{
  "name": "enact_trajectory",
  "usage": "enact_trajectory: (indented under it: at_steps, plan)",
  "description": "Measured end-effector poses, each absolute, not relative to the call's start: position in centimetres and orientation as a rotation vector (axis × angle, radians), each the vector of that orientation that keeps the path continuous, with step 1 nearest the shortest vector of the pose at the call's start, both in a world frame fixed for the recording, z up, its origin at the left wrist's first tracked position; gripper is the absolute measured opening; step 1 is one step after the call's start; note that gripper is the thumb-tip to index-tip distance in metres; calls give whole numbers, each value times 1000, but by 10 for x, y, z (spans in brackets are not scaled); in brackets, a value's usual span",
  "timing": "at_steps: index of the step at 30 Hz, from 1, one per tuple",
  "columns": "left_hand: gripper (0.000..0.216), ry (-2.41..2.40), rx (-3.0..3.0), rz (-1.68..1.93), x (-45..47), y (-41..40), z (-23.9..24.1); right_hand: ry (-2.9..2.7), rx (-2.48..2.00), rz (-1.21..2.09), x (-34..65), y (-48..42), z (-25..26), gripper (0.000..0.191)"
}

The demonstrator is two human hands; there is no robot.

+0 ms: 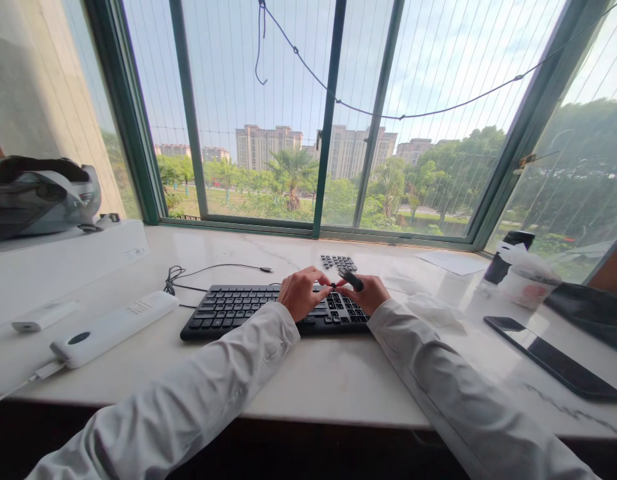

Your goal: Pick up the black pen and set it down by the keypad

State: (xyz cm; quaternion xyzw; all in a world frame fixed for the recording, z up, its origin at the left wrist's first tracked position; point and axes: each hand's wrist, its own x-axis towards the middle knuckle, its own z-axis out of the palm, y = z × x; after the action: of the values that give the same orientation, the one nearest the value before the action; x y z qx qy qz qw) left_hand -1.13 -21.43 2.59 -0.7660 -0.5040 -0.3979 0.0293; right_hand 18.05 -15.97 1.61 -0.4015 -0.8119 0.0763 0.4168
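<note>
A black keyboard (238, 308) lies on the white countertop, its right-hand part showing bare key sockets. Above it my left hand (303, 292) is closed in a pinch on a small black piece (333, 285) that looks like a keycap. My right hand (367, 293) meets it there, fingertips touching or nearly touching the same piece. It also grips a short, dark handheld tool (351, 279) that sticks up between thumb and fingers; its exact kind is not clear. Behind the hands several loose black keycaps (338, 261) are laid out in rows.
A black USB cable (228, 266) curls behind the keyboard. Left are a white power bank-like device (116, 330), a smaller white item (43, 316) and a white box (68, 257) bearing a headset (43, 197). Right are a phone (553, 357), crumpled plastic (436, 312) and a bagged cup (526, 280).
</note>
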Motion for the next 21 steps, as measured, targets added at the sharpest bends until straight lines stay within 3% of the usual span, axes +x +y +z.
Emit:
enact_trajectory:
  at_steps: [5,14,21]
  plan:
    - [18,-1549,-2369,-1184,-11,-218,29,-2029,-1038,172,181,-160,14,24]
    - [23,-1401,-2475,-1139,-17,-211,24,-2016,-1056,453,179,-162,18,25]
    - [27,-1361,-2456,-1117,-20,-208,22,-1977,-1129,316,184,-152,14,27]
